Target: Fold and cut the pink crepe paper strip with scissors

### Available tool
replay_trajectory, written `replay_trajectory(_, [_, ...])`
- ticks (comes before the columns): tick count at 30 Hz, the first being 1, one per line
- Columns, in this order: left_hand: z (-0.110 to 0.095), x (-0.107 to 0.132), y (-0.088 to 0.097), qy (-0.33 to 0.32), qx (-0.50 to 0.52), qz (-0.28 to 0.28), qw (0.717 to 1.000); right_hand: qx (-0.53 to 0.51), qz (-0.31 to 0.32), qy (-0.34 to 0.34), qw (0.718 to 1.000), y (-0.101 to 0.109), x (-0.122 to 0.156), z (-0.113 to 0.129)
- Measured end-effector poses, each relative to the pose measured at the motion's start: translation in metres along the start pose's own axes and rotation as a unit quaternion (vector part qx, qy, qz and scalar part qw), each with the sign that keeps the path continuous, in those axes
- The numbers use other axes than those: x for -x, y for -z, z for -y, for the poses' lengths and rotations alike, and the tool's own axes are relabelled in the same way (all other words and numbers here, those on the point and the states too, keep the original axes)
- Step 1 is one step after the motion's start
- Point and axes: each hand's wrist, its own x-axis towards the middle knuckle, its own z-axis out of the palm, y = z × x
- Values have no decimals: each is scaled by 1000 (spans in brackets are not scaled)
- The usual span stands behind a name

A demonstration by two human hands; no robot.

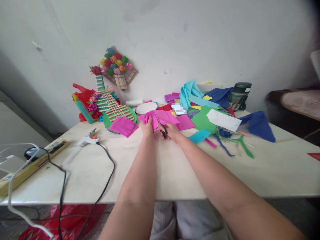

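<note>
A sheet of pink crepe paper (pixel 166 116) lies across the middle of the table, one edge raised in my left hand (pixel 147 126), whose fingers pinch it. My right hand (pixel 172 131) is closed on the dark handles of a pair of scissors (pixel 163 131). Their blades point up and left, against the paper beside my left hand. Whether the blades have cut into it I cannot tell. To the left, a folded pink piece (pixel 123 126) rests on the lower part of a green guitar-shaped craft (pixel 119 111) with sticks and paper flowers.
A white glue gun (pixel 88 140) with a black cord lies at left, near a yellow power strip (pixel 56 149). Coloured paper scraps (pixel 205 118) pile up at right, by a dark bottle (pixel 240 96). A flower craft (pixel 120 70) leans on the wall.
</note>
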Motion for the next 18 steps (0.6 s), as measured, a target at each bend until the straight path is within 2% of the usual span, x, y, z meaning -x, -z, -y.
replay_trajectory(18, [5, -6, 0, -10, -14, -11, 1000, -21, -4, 4, 1000, -1, 0, 1])
